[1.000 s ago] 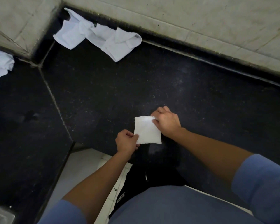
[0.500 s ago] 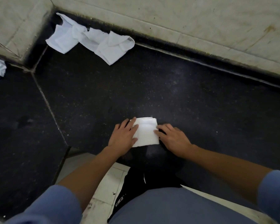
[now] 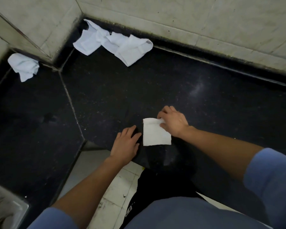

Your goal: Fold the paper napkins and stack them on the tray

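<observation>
Black speckled stone counter (image 3: 155, 90), and one folded napkin (image 3: 155, 134) lying flat near its front edge. It's down to a small neat rectangle, so I'd say the folding on this one is basically done and we're at the pick-it-up-and-stack-it step.

The right hand (image 3: 173, 123) has the napkin's far right corner. Its fingers (image 3: 162, 113) are curled over the top and the thumb is tucked in from the near side, a light pinch on the paper, not a full fist. The left hand (image 3: 126, 143) is flat on the counter just beside the napkin's left edge. Its fingers (image 3: 130, 131) are straight and a bit spread, holding nothing, and as far as I can tell they aren't touching the paper.

For the next move, I'd lift it by that corner without letting the layers fan open, so maybe slide the left hand under for support. Thin paper flops easily.

I can't honestly spot a tray. There's a blurry grey metal thing (image 3: 5, 210) at the bottom left that might be it, but I can't tell.

There's plenty left to do: a heap of loose unfolded napkins (image 3: 112, 42) sits in the back corner by the wall, and one more crumpled napkin (image 3: 24, 66) is off to the left, well apart from the hands.
</observation>
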